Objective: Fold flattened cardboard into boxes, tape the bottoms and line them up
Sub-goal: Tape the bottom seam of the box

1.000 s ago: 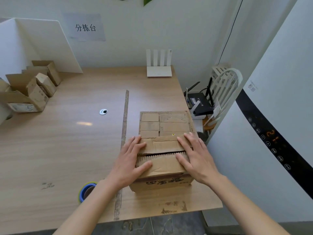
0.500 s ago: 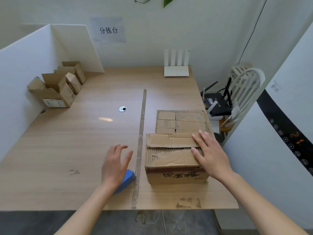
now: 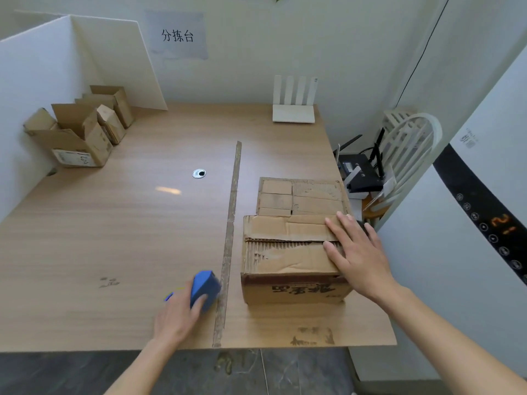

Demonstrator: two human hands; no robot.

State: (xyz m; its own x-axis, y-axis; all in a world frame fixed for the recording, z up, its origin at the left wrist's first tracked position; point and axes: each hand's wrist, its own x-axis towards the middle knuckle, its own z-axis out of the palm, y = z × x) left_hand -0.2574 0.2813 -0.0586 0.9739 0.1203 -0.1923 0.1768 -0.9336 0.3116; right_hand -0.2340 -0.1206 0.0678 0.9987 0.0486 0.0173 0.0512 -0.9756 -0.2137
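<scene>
Pressing flat on the closed flaps, the right hand (image 3: pixel 360 253) held the box (image 3: pixel 291 260) bottom-up near the bench (image 3: pixel 114 238) front edge, fingers straight. Beside it, the left hand (image 3: pixel 178 315) curled its grip round the blue tape dispenser (image 3: pixel 204 289). Taping the bottom seemed the step in hand; next, the dispenser would need bringing onto the flap seam. Finished boxes (image 3: pixel 82 129) stood far left.

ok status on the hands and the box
Left hand grips blue tape dispenser. Right hand flat on box flaps, seam untaped. Nothing between dispenser and box.
</scene>
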